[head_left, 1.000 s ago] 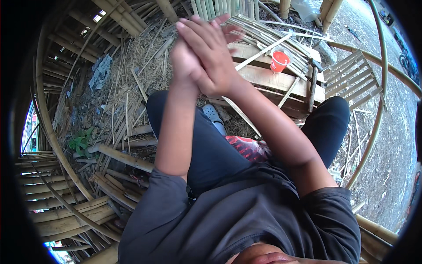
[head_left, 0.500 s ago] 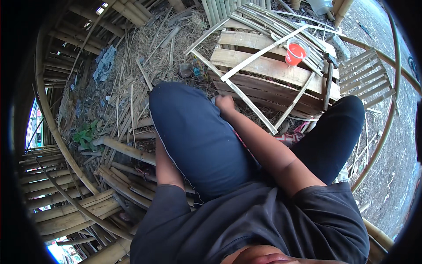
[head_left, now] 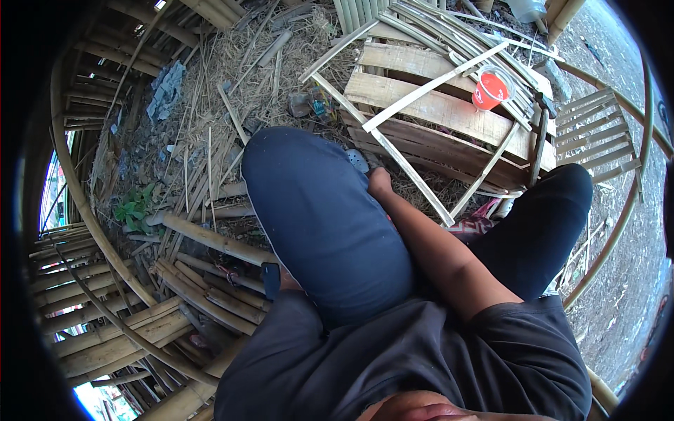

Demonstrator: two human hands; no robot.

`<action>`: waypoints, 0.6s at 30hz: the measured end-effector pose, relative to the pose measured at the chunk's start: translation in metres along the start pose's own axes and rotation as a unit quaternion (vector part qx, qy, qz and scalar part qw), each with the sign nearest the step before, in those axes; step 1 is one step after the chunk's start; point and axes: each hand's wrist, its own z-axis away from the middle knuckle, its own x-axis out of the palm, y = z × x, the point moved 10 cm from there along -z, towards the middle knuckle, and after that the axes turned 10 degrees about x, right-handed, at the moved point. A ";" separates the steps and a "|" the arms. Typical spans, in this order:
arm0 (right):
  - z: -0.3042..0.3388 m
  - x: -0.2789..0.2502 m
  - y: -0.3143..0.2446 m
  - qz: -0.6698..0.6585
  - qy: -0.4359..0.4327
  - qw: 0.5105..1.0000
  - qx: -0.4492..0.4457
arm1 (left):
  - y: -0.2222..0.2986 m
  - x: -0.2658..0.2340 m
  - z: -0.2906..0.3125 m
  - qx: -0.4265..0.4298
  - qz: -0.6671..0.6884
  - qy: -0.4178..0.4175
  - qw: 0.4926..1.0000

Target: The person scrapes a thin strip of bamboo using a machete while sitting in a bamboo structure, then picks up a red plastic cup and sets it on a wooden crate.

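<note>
My right hand [head_left: 380, 182] is at the inner side of my raised left knee, beside a grey clog with holes [head_left: 358, 160]. Its fingers are mostly hidden, so whether it holds anything does not show. On the left, only a little skin of my left arm [head_left: 288, 280] shows between my sleeve and thigh; the hand itself is hidden. A dark, flat, rectangular thing [head_left: 270, 280] sticks out right beside that skin, and I cannot make out its kind. Past my right hand, a frame of thin bamboo strips [head_left: 414, 179] leans against a wooden slatted crate [head_left: 421, 98].
A clear plastic cup of red drink [head_left: 491, 90] stands on the crate near a hammer [head_left: 539, 137]. A small slatted bamboo panel [head_left: 597, 133] lies to the right. Bamboo poles [head_left: 210, 238], dry straw [head_left: 232, 77] and a green plant [head_left: 135, 210] are at left.
My left forearm has drawn back, and the dark rectangular thing has come into sight beside it. My right hand has shifted slightly right and nearer; more of the clog shows.
</note>
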 end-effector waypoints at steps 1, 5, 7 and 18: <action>-0.001 -0.004 0.002 -0.012 0.018 1.000 0.009 | 0.001 0.001 0.000 0.000 -0.003 0.000 1.000; -0.008 0.002 0.001 0.045 -0.017 0.999 -0.014 | -0.001 0.001 0.002 -0.003 -0.003 0.005 1.000; -0.014 0.002 0.001 0.034 -0.024 0.999 -0.008 | 0.003 0.005 0.003 -0.003 -0.007 0.004 1.000; -0.049 0.036 0.022 -0.043 -0.043 0.998 -0.023 | 0.006 -0.013 0.007 0.002 0.015 0.008 1.000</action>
